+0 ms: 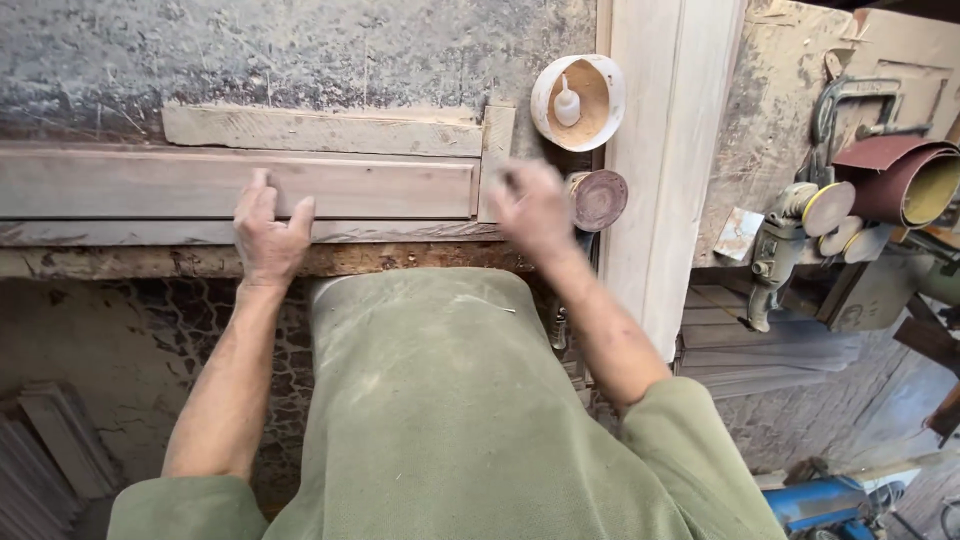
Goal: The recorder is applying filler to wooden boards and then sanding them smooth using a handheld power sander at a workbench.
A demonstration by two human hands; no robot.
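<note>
A long wooden board with a recessed panel (pixel 180 185) lies across a dusty workbench (pixel 300 50). My left hand (pixel 268 232) rests flat on the board's near edge, fingers spread. My right hand (pixel 532 208) is blurred at the board's right end, beside a short upright end piece (pixel 495 150). Its fingers look curled, and I cannot tell whether it holds anything. A round reddish sanding disc (pixel 600 198) lies just right of that hand.
A white round tub (pixel 580 100) with a small white bottle in it stands behind the disc. A tall pale plank (pixel 660 150) runs down the bench's right side. Further right lie an angle grinder (pixel 775 255), sanding discs, a sandpaper roll (pixel 905 180) and a clamp.
</note>
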